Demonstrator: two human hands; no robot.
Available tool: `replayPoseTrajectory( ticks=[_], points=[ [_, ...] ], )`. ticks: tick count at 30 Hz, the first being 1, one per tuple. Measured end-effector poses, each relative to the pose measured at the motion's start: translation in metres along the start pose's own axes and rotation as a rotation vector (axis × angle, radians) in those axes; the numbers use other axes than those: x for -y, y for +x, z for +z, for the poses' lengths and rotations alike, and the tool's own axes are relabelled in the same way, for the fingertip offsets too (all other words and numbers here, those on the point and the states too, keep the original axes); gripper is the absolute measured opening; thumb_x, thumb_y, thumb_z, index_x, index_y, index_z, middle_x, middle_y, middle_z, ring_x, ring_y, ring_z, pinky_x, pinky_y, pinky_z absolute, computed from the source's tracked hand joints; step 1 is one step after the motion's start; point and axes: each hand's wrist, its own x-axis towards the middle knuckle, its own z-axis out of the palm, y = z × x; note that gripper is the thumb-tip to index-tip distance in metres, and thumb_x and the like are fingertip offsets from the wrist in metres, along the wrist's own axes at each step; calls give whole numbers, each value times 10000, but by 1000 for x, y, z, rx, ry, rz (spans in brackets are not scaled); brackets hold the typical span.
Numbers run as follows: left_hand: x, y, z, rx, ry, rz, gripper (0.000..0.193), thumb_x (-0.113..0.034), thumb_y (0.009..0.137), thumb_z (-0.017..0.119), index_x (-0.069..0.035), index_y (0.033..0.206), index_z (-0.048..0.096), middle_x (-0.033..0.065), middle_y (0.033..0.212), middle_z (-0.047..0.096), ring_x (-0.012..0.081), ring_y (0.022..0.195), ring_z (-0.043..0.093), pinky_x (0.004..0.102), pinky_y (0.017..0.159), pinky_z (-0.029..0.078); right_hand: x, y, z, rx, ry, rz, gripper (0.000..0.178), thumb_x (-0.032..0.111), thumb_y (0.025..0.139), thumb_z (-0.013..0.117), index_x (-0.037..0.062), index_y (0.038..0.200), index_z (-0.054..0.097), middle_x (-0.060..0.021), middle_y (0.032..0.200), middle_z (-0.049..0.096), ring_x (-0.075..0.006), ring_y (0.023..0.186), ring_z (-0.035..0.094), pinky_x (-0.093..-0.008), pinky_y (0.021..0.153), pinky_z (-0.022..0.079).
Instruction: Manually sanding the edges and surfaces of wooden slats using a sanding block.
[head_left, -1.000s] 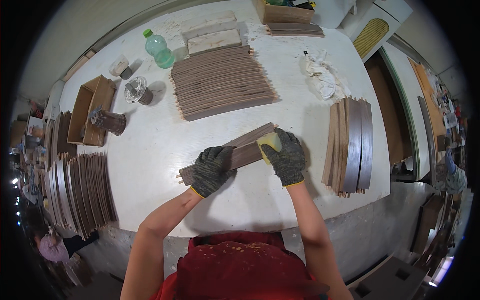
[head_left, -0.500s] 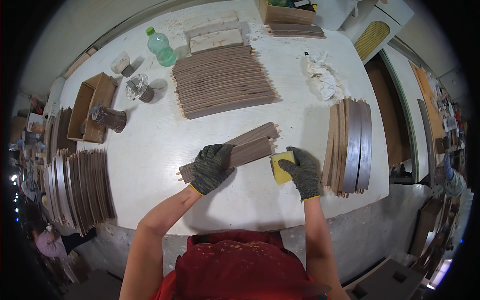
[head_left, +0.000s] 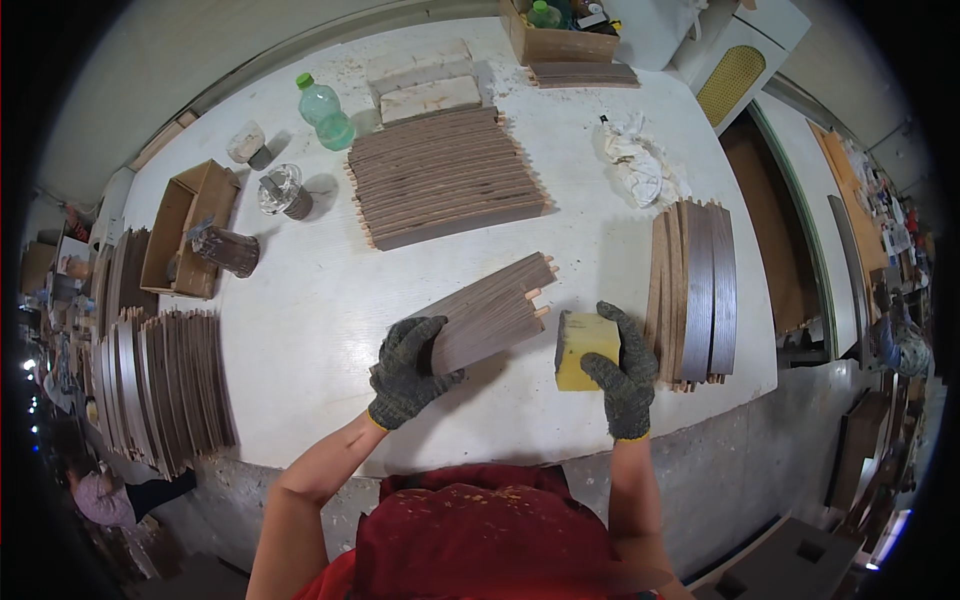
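Note:
My gloved left hand (head_left: 408,372) is wrapped round the near end of two dark wooden slats (head_left: 485,312), lying side by side and tilted up to the right. Short dowels stick out of their far ends. In my gloved right hand (head_left: 626,375) is a yellow sanding sponge (head_left: 584,345) with a darker left edge, gripped between thumb and fingers. The sponge is apart from the slats, to the right of their doweled ends. Beyond them, a neat bundle of similar slats (head_left: 445,180) lies on the white table (head_left: 300,330).
More slats stand in a left-hand row (head_left: 165,390) and a right-hand row (head_left: 697,290). Toward the back left are a cardboard box (head_left: 205,215), a brown-stained container (head_left: 228,250), a smeared cup (head_left: 284,190) and a green bottle (head_left: 322,110). A crumpled white cloth (head_left: 638,165) lies back right.
The two slats now lie flush side by side, raised and tilted in my left hand. My right hand has shifted slightly right and nearer with the sponge, which shows a larger face.

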Motion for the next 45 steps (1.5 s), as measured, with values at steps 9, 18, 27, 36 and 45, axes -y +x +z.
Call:
replayPoseTrajectory(
  ticks=[9,18,27,36,45],
  points=[
    [-26,-14,-16,295,-390,-253,813,-205,616,946,-26,1322,584,117,1215,600,242,1118,580,367,975,471,35,7,13,242,-333,-358,657,168,716,865,23,1292,584,-142,1232,620,-269,1091,628,-378,953,502],
    [-32,-27,-18,436,-761,-186,771,-198,618,951,-36,1290,609,114,1213,625,271,1132,595,397,979,483,28,30,22,208,-389,-427,609,221,711,868,41,1237,619,-153,1160,655,-314,1055,643,-402,926,510],
    [-57,13,-11,130,-1504,-495,639,-392,854,764,-41,1322,506,83,989,625,168,811,596,292,729,510,10,15,18,34,41,-65,567,59,796,763,-17,1325,573,-93,1219,632,-165,1075,602,-295,938,490],
    [-50,64,-12,-160,-1805,-915,343,-429,986,592,-101,1084,567,45,830,612,123,633,579,247,563,503,16,-33,39,183,-555,-490,657,236,692,892,11,1242,612,-154,1142,661,-303,1019,639,-403,907,517],
    [-54,61,0,-204,-1762,-934,424,-443,957,637,-57,1112,557,48,844,593,122,644,566,241,560,514,54,-55,79,496,-922,-860,640,338,704,805,128,1278,616,-76,1237,607,-296,1044,597,-447,864,470]
  ],
)
